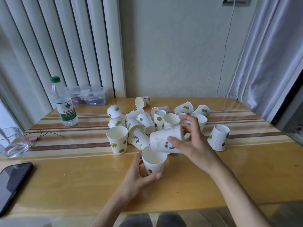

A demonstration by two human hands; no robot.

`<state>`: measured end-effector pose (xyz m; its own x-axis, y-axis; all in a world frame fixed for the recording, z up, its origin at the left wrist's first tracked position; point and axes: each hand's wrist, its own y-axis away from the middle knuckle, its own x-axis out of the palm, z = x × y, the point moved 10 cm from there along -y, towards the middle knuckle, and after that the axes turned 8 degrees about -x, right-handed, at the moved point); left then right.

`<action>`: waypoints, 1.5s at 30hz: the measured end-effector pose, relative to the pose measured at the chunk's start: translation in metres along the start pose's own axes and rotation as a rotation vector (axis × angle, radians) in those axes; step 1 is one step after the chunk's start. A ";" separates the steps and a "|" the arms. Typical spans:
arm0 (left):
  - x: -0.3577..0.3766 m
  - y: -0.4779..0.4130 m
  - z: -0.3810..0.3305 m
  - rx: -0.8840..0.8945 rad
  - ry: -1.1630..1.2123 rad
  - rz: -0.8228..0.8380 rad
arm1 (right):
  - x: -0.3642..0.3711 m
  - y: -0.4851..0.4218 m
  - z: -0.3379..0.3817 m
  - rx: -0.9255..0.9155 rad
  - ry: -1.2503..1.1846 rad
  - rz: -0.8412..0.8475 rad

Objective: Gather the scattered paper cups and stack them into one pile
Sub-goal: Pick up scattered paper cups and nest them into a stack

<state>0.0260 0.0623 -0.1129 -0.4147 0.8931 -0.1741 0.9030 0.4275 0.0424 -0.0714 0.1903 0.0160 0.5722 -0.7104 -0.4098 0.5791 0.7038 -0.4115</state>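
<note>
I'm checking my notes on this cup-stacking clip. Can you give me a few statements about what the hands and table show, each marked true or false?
1. The left hand holds an upright leaf-print cup, mouth up. True.
2. The right hand holds a panda-print cup tipped on its side just above that cup. True.
3. The water bottle has a red cap. False: its cap is green.
4. The phone lies at the table's right edge. False: it lies at the left edge.
5. Every loose cup stands upright. False: several in the pile lie on their sides, and one cup at the right stands upside down.
</note>
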 end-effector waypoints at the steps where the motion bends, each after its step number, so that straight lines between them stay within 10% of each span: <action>1: -0.004 0.002 -0.001 0.010 -0.016 -0.011 | 0.008 -0.005 0.007 -0.010 0.099 0.061; 10: -0.060 0.029 0.008 0.055 -0.078 -0.204 | 0.098 -0.005 0.001 -0.310 0.676 0.393; 18: -0.101 0.031 0.007 0.067 -0.044 -0.361 | 0.090 0.002 -0.027 -0.142 0.278 0.291; 21: -0.114 0.022 -0.003 0.089 -0.038 -0.462 | 0.043 0.002 -0.051 0.076 -0.085 -0.133; 24: -0.122 0.002 -0.005 0.066 -0.045 -0.507 | 0.004 0.009 -0.102 0.340 0.041 -0.433; 35: -0.125 -0.051 0.010 -0.024 0.027 -0.530 | 0.036 -0.032 -0.146 0.640 0.269 -0.304; 45: -0.088 -0.007 -0.073 0.206 0.125 -0.396 | 0.026 -0.027 -0.128 0.372 -0.289 -0.377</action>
<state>0.0485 -0.0093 -0.0261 -0.7311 0.6821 -0.0166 0.6705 0.7138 -0.2022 -0.1462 0.1534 -0.0876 0.3924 -0.9193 -0.0312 0.9072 0.3924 -0.1519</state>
